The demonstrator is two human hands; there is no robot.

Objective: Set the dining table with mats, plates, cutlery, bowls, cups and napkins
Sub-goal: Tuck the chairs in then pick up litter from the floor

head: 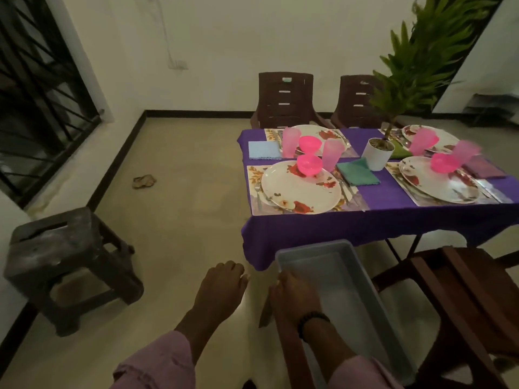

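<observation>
Though the table [393, 217] stands laid under its purple cloth, with plates [300, 188], pink bowls [309, 164], cups [332, 154] and napkins [358, 171] on mats [254, 175], the frame cuts off its right edge and blur hides most of the cutlery. Nearer us, our right hand [292, 296] grips the rim of a grey tub [351, 276] on a chair, fingertips hidden inside. Our left hand [222, 284] hangs over the floor, fingers loosely curled, holding nothing.

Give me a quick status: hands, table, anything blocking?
Right hand grips the grey tub rim; left hand free, fingers loosely curled. Table shows four places laid. Nothing in the way.
</observation>
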